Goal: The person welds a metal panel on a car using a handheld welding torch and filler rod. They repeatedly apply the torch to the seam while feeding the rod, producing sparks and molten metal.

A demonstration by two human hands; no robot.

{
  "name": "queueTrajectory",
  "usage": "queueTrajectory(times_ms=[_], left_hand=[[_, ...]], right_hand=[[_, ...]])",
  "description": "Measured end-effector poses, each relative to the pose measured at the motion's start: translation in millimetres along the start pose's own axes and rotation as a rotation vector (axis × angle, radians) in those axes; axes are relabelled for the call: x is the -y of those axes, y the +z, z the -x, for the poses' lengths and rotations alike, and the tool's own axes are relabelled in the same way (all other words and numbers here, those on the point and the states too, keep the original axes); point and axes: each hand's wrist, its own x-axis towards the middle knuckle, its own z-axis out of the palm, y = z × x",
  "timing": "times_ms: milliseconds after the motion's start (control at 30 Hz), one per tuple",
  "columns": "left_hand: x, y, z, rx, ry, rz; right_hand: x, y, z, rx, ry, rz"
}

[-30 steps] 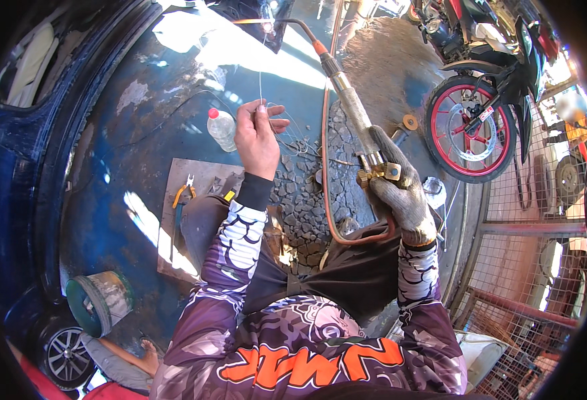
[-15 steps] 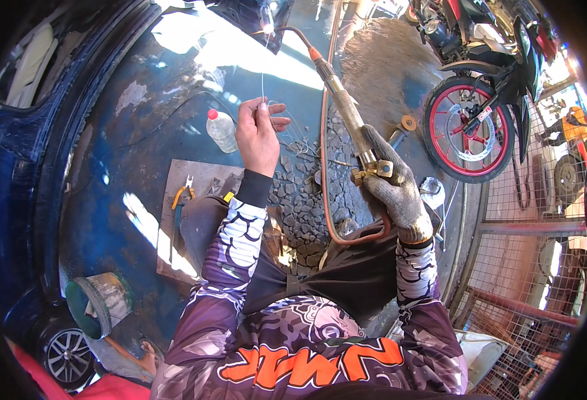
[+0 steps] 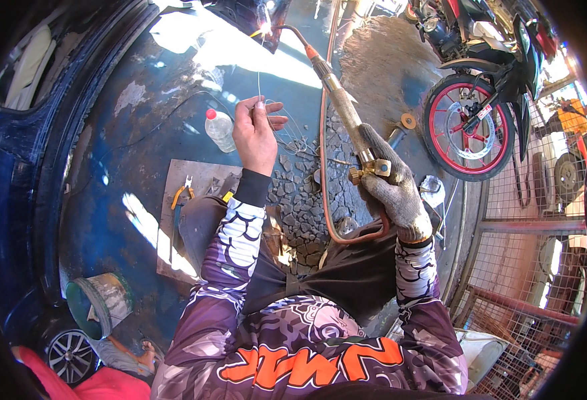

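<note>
Change since the earlier frames: the long brass gas torch with orange collar (image 3: 337,93) has swung its curved tip further toward the upper centre of the frame, where a small bright flame now shows; the thin straight filler wire (image 3: 259,83) stays upright with little shift.

Left hand (image 3: 255,137), bare: centre of the frame, upper half. Grip pinched shut on the lower end of the filler wire, thumb and fingertips together, the wire rising toward the flame.

Right hand (image 3: 393,190), in a grey knitted work glove: right of centre. Grip clenched around the torch body just behind its brass valve block.

Orange rubber hose (image 3: 323,200): loops from the torch down past the person's lap.

Clear plastic bottle with red cap (image 3: 219,129): lying just left of the left hand, on the dark blue painted metal surface (image 3: 120,167).

Flat grey metal sheet (image 3: 190,183): below the bottle, carrying orange-handled pliers (image 3: 181,195).

Cracked dark rubble patch (image 3: 300,193): between the two forearms.

Motorcycle with red-spoked wheel (image 3: 467,127): upper right of the frame.

Green-rimmed bucket (image 3: 97,303): lower left.

Wire mesh fence (image 3: 527,267): right edge.
</note>
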Motion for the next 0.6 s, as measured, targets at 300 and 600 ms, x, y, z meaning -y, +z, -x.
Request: queueTrajectory(times_ms=[300, 600], left_hand=[[0.4, 0.3, -0.6, -0.002, 0.009, -0.005], [-0.8, 1.6, 0.2, -0.017, 0.002, 0.033]], right_hand=[[2.0, 0.2, -0.5, 0.009, 0.01, 0.021], [0.7, 2.0, 0.7, -0.007, 0.019, -0.023]])
